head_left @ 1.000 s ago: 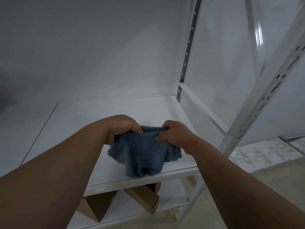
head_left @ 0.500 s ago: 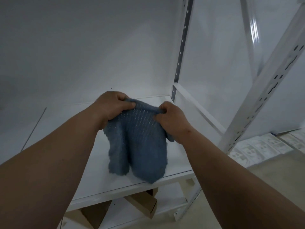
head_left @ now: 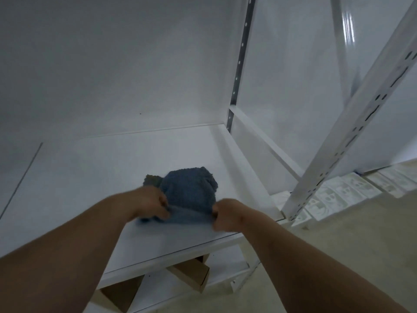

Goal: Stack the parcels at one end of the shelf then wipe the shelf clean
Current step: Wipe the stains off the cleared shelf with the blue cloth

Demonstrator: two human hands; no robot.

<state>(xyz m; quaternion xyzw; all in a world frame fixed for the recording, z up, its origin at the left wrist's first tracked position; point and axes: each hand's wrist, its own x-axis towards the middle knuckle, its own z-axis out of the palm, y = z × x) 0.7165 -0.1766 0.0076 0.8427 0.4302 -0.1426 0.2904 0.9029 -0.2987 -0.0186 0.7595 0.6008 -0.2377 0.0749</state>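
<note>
Below at 6 o'clock, brown cardboard parcels (head_left: 191, 275) on the lower white shelf board (head_left: 225, 265). Higher, left hand (head_left: 150, 203) and right hand (head_left: 228, 214) both pinching the near edge of a blue knitted cloth (head_left: 189, 190), spread on the white metal shelf (head_left: 101, 168). At 2 o'clock, perforated white upright post (head_left: 352, 132).

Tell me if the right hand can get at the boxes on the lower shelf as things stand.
Probably not straight away: the right hand grips the cloth on the upper shelf, whose board covers most of the boxes.
</note>
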